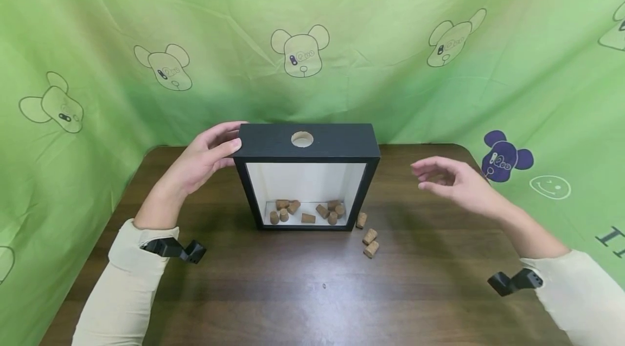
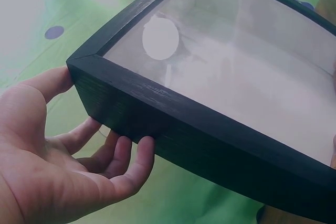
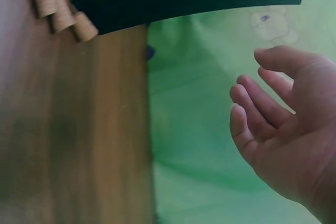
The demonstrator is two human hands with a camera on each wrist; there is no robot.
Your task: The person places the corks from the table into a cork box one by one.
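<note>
A black shadow box frame (image 1: 263, 142) with a clear front and a round hole (image 1: 302, 139) in its top stands upright on the table. My left hand (image 1: 201, 159) holds its upper left corner; in the left wrist view the thumb lies at the corner and curled fingertips (image 2: 146, 148) touch the side's far edge. Several corks (image 1: 308, 218) lie inside on the box floor. Three more corks (image 1: 370, 236) lie outside by the lower right corner. My right hand (image 1: 451, 179) hovers right of the box, fingers loosely bent, holding nothing.
The brown wooden table (image 1: 303, 302) extends around the box. A green cloth (image 1: 371, 4) with printed bear heads hangs behind and at both sides. Black wrist cameras (image 1: 176, 249) are strapped over the light sleeves.
</note>
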